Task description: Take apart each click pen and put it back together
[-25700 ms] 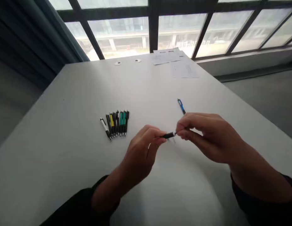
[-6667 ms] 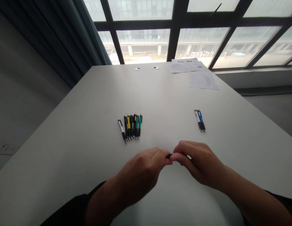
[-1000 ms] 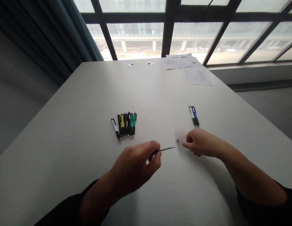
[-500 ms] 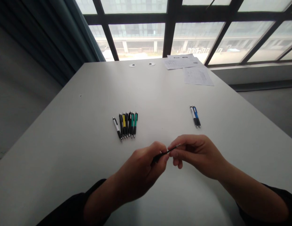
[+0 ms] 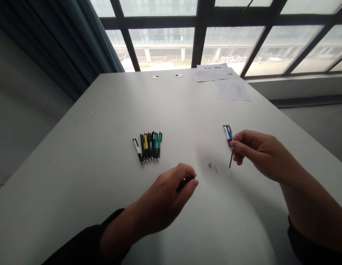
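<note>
My left hand [image 5: 173,197] is closed around a black pen barrel [image 5: 186,182], most of which the fingers hide. Over to the right, my right hand [image 5: 256,154] pinches a thin dark pen refill [image 5: 231,159], its lower end slanting down close to the tabletop. Between the hands lie a small metallic pen tip [image 5: 210,165] and a thin spring [image 5: 216,169]. Just beyond my right fingertips, a white pen [image 5: 226,131] and a blue pen [image 5: 229,130] lie side by side, their lower ends partly covered by the hand.
Left of centre on the white table [image 5: 127,103] is a row of several pens [image 5: 151,147] in black, yellow and green, with a white pen [image 5: 137,150] at its left end. Printed papers [image 5: 233,89] lie at the far right, near the window.
My right hand has drawn the refill out of the barrel and moved right with it. The pen tip and spring now show on the table. My left hand has stayed almost still.
</note>
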`<state>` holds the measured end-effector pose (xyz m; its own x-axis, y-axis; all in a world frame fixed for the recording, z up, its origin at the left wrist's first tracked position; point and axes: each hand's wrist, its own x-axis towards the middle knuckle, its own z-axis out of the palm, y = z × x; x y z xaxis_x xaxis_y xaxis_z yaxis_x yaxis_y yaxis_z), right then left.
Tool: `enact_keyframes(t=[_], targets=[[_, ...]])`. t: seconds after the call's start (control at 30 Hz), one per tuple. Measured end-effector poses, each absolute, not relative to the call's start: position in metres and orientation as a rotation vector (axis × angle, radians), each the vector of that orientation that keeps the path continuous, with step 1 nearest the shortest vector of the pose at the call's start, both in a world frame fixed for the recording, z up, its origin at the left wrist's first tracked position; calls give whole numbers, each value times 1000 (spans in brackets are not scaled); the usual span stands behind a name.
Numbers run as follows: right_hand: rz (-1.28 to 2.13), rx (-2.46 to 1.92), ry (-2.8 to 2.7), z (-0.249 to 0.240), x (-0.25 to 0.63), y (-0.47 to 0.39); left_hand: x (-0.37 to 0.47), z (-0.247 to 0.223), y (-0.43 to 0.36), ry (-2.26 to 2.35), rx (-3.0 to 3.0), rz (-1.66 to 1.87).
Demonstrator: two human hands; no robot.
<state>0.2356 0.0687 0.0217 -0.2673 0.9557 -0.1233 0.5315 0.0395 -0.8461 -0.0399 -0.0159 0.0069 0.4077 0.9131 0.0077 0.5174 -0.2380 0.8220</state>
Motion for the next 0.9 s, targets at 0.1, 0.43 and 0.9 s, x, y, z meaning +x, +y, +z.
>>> enact_keyframes(t=[0.1, 0.43, 0.9], targets=[[1165, -1911, -2222, 5, 235, 81, -38, 7, -14, 1270, 1885, 670], [1244, -2047, -2396, -25, 226, 89, -43, -4, -10, 1340, 1780, 719], [1149, -2081, -2455, -23, 228, 88, -46, -22, 7, 1247, 1414, 809]])
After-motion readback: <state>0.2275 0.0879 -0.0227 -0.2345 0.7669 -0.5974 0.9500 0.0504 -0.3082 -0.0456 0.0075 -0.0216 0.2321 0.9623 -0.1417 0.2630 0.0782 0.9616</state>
